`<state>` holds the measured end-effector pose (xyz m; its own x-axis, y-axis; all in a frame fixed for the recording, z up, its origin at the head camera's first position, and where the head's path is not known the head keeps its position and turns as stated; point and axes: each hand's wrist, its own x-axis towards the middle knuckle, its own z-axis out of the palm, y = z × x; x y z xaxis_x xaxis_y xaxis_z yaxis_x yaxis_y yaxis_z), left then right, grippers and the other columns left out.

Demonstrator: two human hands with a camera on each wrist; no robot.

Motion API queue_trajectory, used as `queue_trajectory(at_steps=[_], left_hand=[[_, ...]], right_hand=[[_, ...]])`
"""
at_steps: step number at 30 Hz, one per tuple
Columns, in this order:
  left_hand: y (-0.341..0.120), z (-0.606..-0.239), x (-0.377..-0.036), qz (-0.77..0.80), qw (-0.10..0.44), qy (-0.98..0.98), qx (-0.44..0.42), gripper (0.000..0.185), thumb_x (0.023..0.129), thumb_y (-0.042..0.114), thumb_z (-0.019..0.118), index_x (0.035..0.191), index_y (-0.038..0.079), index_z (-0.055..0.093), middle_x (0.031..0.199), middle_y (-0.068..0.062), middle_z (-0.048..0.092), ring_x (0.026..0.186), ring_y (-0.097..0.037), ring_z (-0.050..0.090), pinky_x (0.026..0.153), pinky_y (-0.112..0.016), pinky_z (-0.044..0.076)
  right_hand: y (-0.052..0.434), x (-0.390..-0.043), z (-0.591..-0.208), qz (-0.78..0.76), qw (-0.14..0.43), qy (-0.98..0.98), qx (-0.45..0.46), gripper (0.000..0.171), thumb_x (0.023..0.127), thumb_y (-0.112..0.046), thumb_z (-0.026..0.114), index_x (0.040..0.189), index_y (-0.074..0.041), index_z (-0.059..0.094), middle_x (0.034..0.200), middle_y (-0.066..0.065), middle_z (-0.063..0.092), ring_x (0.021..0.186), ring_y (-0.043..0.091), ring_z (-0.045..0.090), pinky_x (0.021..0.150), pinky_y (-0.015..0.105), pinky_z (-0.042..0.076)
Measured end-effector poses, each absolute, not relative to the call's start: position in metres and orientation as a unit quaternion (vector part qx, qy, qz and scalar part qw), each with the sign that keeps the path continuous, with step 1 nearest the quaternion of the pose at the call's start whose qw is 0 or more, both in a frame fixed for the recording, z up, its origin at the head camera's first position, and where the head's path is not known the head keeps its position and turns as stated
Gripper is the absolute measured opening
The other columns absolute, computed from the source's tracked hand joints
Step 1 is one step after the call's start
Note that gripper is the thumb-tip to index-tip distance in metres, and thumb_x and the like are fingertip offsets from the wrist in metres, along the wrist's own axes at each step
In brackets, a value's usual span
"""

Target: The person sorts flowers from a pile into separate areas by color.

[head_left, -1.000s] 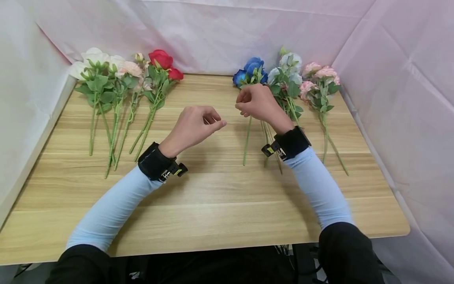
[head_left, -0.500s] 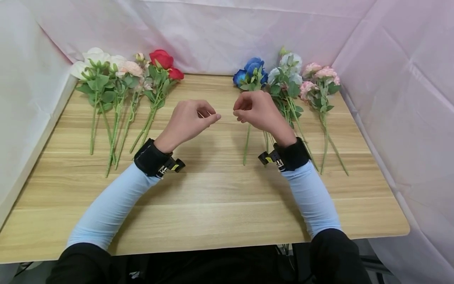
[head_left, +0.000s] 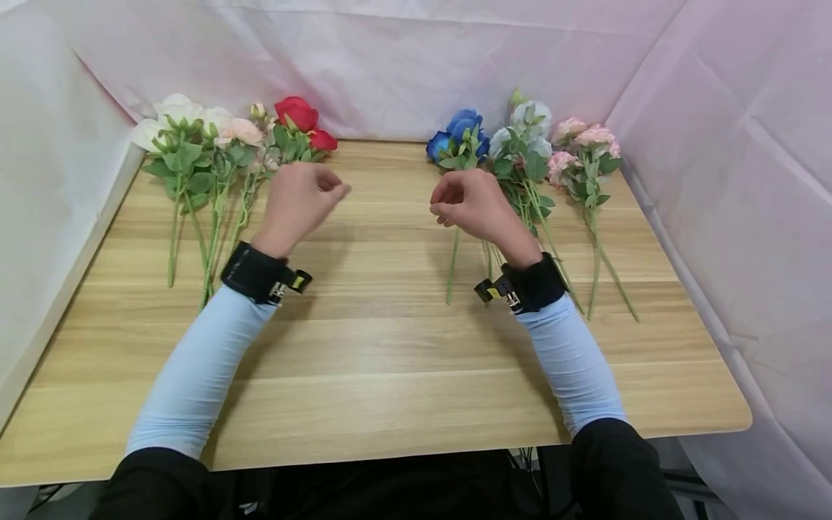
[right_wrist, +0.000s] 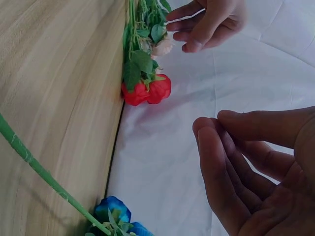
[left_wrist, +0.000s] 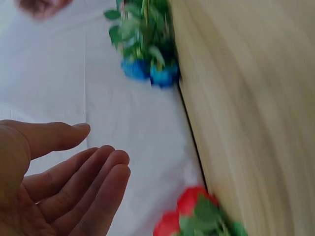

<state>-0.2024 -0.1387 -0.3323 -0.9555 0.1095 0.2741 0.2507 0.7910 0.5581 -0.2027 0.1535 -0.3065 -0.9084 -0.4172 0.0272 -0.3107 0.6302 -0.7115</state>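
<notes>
My left hand (head_left: 297, 204) hovers over the stems of the red roses (head_left: 297, 114), hiding most of them in the head view. Its fingers curve loosely, and the left wrist view shows a gap between thumb and fingers (left_wrist: 93, 169), with nothing held. Further right, my right hand (head_left: 479, 206) is above the stems of the blue roses (head_left: 463, 131). In the right wrist view its thumb and fingertips (right_wrist: 209, 130) come close together around nothing. A green stem (right_wrist: 47, 174) crosses the wood beside that hand.
White flowers (head_left: 178, 110) and pale pink flowers (head_left: 242, 131) lie at the back left of the wooden table (head_left: 390, 361). Light blue flowers (head_left: 531, 119) and pink flowers (head_left: 594, 136) lie at the back right. White cloth walls (head_left: 416, 65) enclose the back and sides.
My left hand has moved left and slightly away from me, to over the red roses' stems. My right hand came slightly nearer to me at first, then stayed almost still. The flowers have not moved.
</notes>
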Motion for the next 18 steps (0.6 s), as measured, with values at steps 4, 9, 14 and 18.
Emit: queue_trajectory(at_steps=[4, 9, 14, 18], left_hand=[[-0.175, -0.327, -0.211, -0.295, 0.137, -0.945, -0.030, 0.030, 0.098, 0.028, 0.071, 0.110, 0.002, 0.079, 0.106, -0.021, 0.078, 0.088, -0.037, 0.074, 0.079, -0.040, 0.049], [-0.215, -0.333, -0.216, -0.246, 0.103, -0.963, 0.036, 0.031, 0.096, 0.032, 0.072, 0.091, 0.002, 0.081, 0.092, -0.021, 0.079, 0.083, -0.038, 0.068, 0.067, -0.039, 0.043], [-0.233, -0.347, -0.221, -0.218, -0.006, -0.975, 0.038, 0.041, 0.095, 0.028, 0.071, 0.060, 0.006, 0.069, 0.057, -0.006, 0.059, 0.062, -0.029, 0.054, 0.054, -0.036, 0.040], [-0.236, -0.355, -0.224, -0.188, -0.062, -0.980, 0.031, 0.038, 0.093, 0.030, 0.073, 0.062, 0.009, 0.067, 0.062, -0.005, 0.058, 0.064, -0.029, 0.056, 0.052, -0.038, 0.043]], right_hand=[[0.155, -0.203, -0.307, -0.382, 0.067, 0.899, -0.204, 0.006, 0.098, -0.012, 0.070, 0.102, -0.008, 0.073, 0.092, 0.012, 0.076, 0.079, 0.023, 0.074, 0.074, 0.033, 0.061], [0.155, -0.203, -0.307, -0.390, 0.070, 0.895, -0.202, 0.006, 0.098, -0.011, 0.070, 0.102, -0.008, 0.072, 0.093, 0.012, 0.075, 0.080, 0.023, 0.074, 0.077, 0.037, 0.061], [0.154, -0.203, -0.309, -0.388, 0.080, 0.897, -0.198, 0.005, 0.098, -0.012, 0.070, 0.102, -0.009, 0.072, 0.092, 0.011, 0.075, 0.080, 0.022, 0.074, 0.076, 0.034, 0.060], [0.153, -0.202, -0.310, -0.386, 0.078, 0.898, -0.198, 0.005, 0.098, -0.012, 0.070, 0.101, -0.009, 0.072, 0.092, 0.011, 0.075, 0.081, 0.025, 0.074, 0.075, 0.033, 0.060]])
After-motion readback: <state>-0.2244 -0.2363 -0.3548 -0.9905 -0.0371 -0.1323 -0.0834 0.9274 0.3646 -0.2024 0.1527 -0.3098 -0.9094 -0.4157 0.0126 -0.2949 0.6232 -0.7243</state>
